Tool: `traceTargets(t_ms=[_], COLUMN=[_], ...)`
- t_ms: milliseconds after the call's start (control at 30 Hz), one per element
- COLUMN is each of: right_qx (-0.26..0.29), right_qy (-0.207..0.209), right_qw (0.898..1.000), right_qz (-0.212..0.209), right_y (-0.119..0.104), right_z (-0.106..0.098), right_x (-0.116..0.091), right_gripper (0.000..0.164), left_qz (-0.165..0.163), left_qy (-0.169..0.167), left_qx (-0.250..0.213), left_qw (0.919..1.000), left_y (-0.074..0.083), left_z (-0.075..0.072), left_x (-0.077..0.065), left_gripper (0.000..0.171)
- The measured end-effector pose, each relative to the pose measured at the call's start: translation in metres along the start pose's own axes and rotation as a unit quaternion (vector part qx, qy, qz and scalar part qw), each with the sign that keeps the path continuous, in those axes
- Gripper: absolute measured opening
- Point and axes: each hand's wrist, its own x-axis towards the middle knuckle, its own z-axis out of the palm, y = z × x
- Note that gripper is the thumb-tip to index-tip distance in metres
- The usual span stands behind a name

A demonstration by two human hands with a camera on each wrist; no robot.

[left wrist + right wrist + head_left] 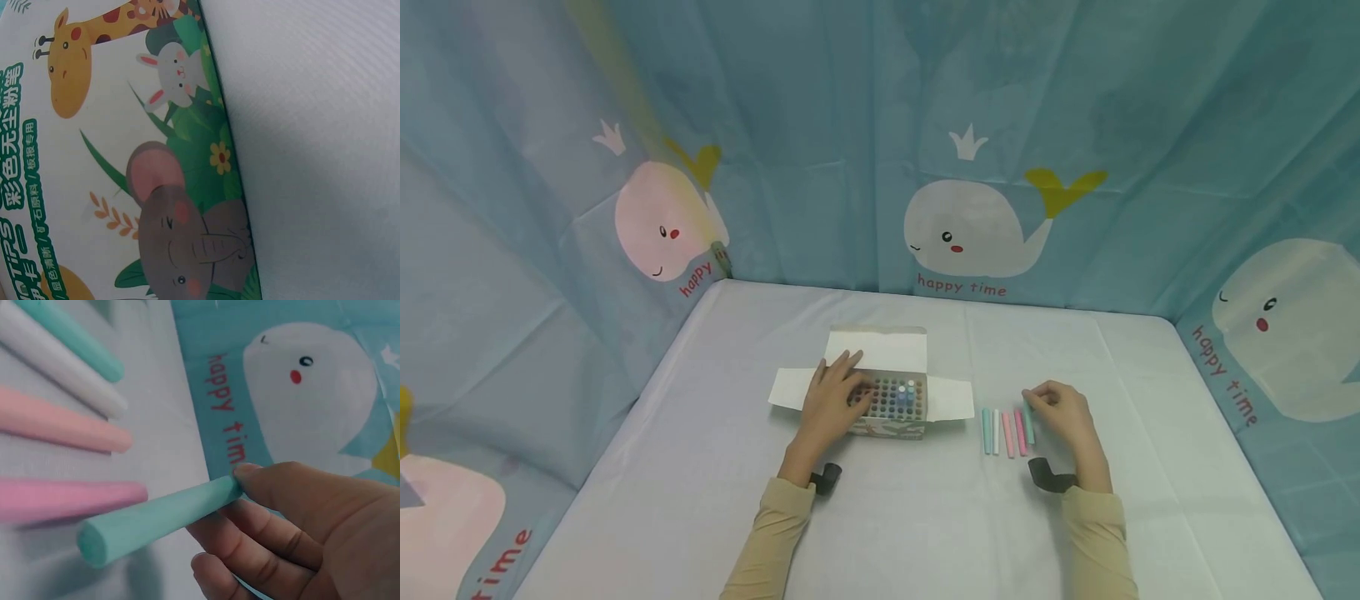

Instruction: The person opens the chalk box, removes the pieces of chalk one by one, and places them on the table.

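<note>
In the head view my right hand (1064, 410) holds a mint-green chalk stick (1028, 421) by its far end. The right wrist view shows the thumb and fingers pinching that stick at the tip, its near end tilted out over the tabletop. Beside it lie a pink chalk (1020, 432), a salmon chalk (1008, 433), a white chalk (996, 432) and another mint chalk (987, 429). My left hand (829, 404) rests over the left part of an open chalk box (887, 428), fingers spread. Two chalks, one blue (911, 393), stand up from the holes inside.
White cardboard flaps spread from the box: a back flap (887, 350), a right flap (950, 399) and a left flap (787, 387). A white cloth covers the table (910, 517). Blue curtains (820, 150) with whale prints hang behind and at both sides.
</note>
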Motion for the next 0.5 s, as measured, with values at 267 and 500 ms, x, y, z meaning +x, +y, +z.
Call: traceTargets(t_ms=[267,500], right_qx=[-0.029,-0.038], right_qy=[-0.044,-0.063], right_qw=[0.998,0.997], right_qz=[0.024,0.035], right_y=[0.011,0.016], right_z=[0.002,0.005], right_x=[0.002,0.002], right_gripper=[0.034,0.031], left_qz=[0.0,0.007], left_qy=[-0.001,0.003], left_qx=[0.0,-0.001], left_qw=[1.0,1.0], left_y=[0.0,0.0], left_z=[0.0,-0.001], left_x=[0.0,0.001], left_gripper=[0.014,0.013])
